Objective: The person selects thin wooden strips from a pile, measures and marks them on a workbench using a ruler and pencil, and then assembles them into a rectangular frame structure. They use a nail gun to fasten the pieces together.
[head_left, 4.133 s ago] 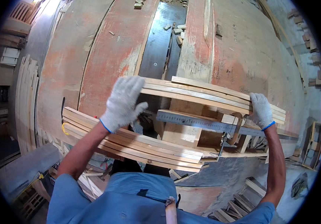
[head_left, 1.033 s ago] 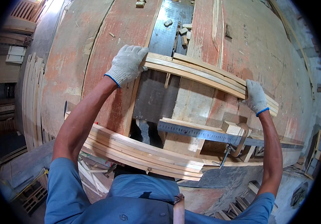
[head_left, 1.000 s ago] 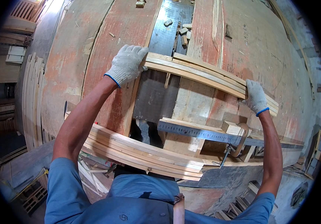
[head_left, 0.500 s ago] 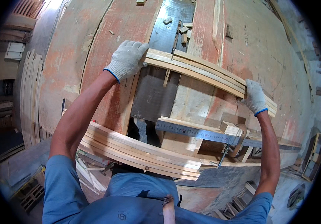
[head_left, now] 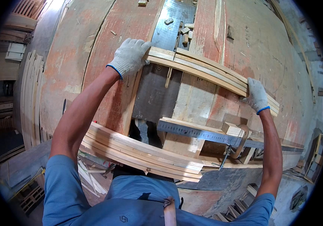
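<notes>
Both arms reach far over a worn wooden saw table, each hand in a white knit glove with a blue cuff. My left hand (head_left: 131, 55) is closed round the left end of a small bundle of wooden strips (head_left: 202, 71). Toward the other end, my right hand (head_left: 257, 95) grips the same strips, whose tips stick out past it. The bundle lies slanted across the metal strip of the table (head_left: 174, 19); one strip at the back is set further right than the others. My fingertips are partly hidden behind the wood.
Close to my body lies a stack of longer strips (head_left: 142, 152). A steel ruler fence (head_left: 191, 130) is held by a C-clamp (head_left: 240, 141) beside a wood block (head_left: 232, 129). Small offcuts (head_left: 186, 35) lie beyond the bundle. More strips (head_left: 31, 98) stand at the left.
Almost nothing differs. My left hand and the left end of the bundle have shifted very slightly away and to the right; my right hand keeps its grip.
</notes>
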The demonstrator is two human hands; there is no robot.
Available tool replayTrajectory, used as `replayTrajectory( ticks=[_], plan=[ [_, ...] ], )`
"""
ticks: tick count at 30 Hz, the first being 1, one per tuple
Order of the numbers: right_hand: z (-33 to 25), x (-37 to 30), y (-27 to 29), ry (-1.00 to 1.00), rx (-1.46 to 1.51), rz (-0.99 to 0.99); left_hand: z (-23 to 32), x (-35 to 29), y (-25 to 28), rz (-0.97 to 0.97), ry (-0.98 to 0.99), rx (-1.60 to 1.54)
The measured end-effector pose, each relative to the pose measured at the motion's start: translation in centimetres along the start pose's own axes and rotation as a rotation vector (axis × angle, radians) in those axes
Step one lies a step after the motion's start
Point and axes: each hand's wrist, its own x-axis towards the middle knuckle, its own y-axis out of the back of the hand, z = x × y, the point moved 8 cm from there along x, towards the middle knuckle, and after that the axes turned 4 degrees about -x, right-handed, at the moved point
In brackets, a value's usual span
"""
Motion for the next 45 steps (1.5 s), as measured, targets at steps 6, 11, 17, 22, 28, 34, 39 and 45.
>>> replayTrajectory(
  ticks=[6, 11, 17, 22, 28, 34, 39, 45],
  plan=[
    [0.0, 0.7, 0.7, 0.000, 0.005, 0.014, -0.6, 0.4, -0.2, -0.013, 0.014, 0.022],
    [-0.1, 0.7, 2.1, -0.021, -0.008, 0.027, 0.0, 0.6, 0.2, -0.015, 0.026, 0.006],
    [0.2, -1.2, 4.8, -0.095, -0.006, 0.029, -1.1, 1.4, 0.1, -0.154, 0.254, -0.005],
    [0.6, -6.7, 7.0, -0.111, 0.061, 0.129, -2.0, 0.5, 0.1, -0.045, 0.252, -0.083],
    [-3.7, -16.6, 9.4, -0.181, 0.132, 0.167, -5.0, -8.1, 2.7, 0.092, 0.326, -0.298],
    [-19.4, -23.2, 14.3, -0.121, 0.262, 0.096, -13.8, -28.1, 8.3, 0.471, 0.546, -0.567],
    [-32.9, -22.6, 13.6, 0.100, 0.419, 0.073, -18.3, -49.2, 8.1, 0.675, 0.861, -0.801],
    [-44.1, -19.9, 13.9, 0.218, 0.423, 0.087, -15.4, -69.5, 2.9, 0.839, 1.233, -0.920]
  ],
)
